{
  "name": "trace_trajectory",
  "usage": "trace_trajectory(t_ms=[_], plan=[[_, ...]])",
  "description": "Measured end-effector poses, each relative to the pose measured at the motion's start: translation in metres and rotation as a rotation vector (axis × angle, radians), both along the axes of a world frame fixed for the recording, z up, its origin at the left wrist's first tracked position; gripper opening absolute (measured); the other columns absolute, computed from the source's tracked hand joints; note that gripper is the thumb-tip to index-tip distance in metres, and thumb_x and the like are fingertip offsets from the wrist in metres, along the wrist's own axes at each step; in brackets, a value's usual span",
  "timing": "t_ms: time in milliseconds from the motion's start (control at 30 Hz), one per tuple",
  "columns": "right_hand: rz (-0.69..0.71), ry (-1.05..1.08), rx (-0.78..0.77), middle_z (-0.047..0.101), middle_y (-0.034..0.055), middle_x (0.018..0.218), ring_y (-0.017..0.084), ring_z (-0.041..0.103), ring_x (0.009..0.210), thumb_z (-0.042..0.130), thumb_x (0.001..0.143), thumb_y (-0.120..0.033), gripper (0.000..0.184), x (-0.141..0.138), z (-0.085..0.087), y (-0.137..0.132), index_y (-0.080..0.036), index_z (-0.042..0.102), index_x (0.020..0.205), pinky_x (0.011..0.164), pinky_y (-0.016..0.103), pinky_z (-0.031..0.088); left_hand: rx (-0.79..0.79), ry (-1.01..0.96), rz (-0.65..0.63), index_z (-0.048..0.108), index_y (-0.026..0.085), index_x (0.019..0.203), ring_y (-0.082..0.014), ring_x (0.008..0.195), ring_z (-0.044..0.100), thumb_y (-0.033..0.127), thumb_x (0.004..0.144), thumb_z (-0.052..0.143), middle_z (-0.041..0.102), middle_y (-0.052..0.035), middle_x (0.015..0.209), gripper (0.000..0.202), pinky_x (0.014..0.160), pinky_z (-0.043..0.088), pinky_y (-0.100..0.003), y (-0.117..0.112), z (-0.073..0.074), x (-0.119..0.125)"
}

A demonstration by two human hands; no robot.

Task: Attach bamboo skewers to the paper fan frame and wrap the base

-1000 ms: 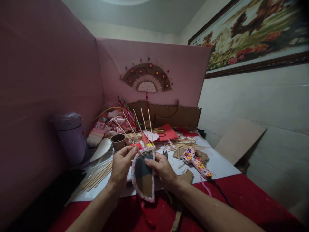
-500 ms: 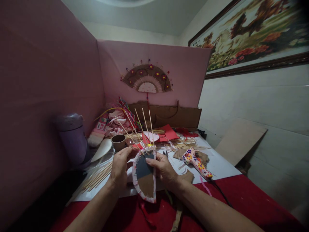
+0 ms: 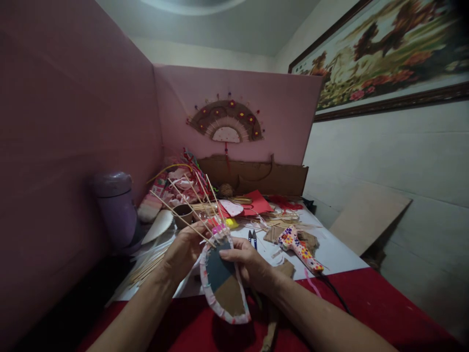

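My right hand grips a half-round cardboard piece by its straight edge, the thumb flat on its dark face. White fabric with pink marks wraps the rim of the piece. Several thin wooden sticks fan out from its upper end, leaning up and to the left. My left hand is at the base of these sticks with its fingers curled around the lowest ones; its fingertips are partly hidden behind them. Just beyond my right hand, small dark-tipped snips lie on the white table covering.
A flower-patterned glue gun with a black cord lies at right on cardboard scraps. Loose sticks, a brown cup and a purple container stand or lie at left. Red paper is behind; a decorated fan hangs on the pink panel.
The cardboard piece has tilted, its sticks swinging left and its lower end moving right. Both hands still stay at it. The snips now show more fully beyond my right hand.
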State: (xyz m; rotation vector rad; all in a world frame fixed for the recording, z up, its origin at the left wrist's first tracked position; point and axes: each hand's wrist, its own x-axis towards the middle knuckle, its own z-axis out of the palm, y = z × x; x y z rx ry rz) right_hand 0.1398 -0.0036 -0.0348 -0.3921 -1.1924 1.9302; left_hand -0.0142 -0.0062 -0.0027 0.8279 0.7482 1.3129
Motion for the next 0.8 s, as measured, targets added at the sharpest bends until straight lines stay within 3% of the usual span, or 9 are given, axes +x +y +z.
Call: trace_trajectory(t_ms=[200,367,667,800], plan=[[0.03,-0.007,-0.028,0.062,0.0016,0.062,0.011,0.056,0.055,0.073,0.06,-0.021,0.021,0.0019,0.0043,-0.0029,-0.009,0.063,0.075,0.063,0.026,0.045,-0.1,-0.027,-0.215,0.066,0.011,0.074,-0.0173,0.056,0.06,0.019,0.074,0.056,0.067,-0.0077,0.066,0.013,0.058,0.045,-0.029,0.0038,-0.0045,-0.0035],[0.048,-0.017,-0.014,0.064,0.0016,0.063,0.01,0.056,0.055,0.072,0.06,-0.022,0.023,0.0026,0.0047,-0.0032,-0.009,0.065,0.078,0.063,0.025,0.046,-0.155,-0.024,-0.269,0.066,0.009,0.072,-0.0174,0.056,0.059,0.017,0.072,0.058,0.066,-0.009,0.064,0.012,0.058,0.045,-0.029,0.0062,-0.0056,-0.0059],[0.055,-0.001,-0.03,0.063,0.0018,0.062,0.01,0.057,0.054,0.073,0.06,-0.021,0.025,0.003,0.0067,-0.0033,-0.008,0.067,0.08,0.063,0.025,0.046,-0.037,0.025,-0.238,0.068,0.011,0.072,-0.0176,0.054,0.058,0.021,0.068,0.065,0.066,-0.0086,0.064,0.011,0.056,0.043,-0.03,0.0008,-0.0011,0.0009],[0.059,0.004,-0.011,0.065,0.0017,0.064,0.01,0.056,0.054,0.072,0.06,-0.021,0.026,0.004,0.0066,-0.0018,-0.01,0.067,0.082,0.063,0.025,0.046,-0.014,0.081,-0.133,0.068,0.01,0.072,-0.0192,0.058,0.06,0.021,0.065,0.066,0.067,-0.0102,0.066,0.013,0.059,0.045,-0.031,0.0036,0.0001,0.0031]])
